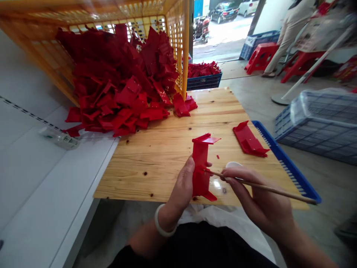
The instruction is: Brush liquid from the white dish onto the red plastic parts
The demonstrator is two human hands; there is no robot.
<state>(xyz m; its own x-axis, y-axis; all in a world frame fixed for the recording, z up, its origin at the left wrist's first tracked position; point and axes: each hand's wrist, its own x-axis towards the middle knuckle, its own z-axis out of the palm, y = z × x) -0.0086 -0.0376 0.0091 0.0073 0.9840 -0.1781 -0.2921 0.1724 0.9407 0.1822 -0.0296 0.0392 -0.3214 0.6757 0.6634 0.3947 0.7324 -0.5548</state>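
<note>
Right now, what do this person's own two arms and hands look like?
Both hands are bare, with no gloves. The left hand has a smooth, pale, rounded band at its wrist, and a black sleeve shows further up that arm. The right hand has no band or sleeve in view.

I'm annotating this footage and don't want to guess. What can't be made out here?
All in the head view:
Left hand: some fingers hidden behind the red piece.
Thin stick: tip too small to make out its shape.
White object: partly covered by the right hand.
Blue basket: most of its inside hidden by the tabletop.
Standing person: upper body cut off by the top edge.
</note>
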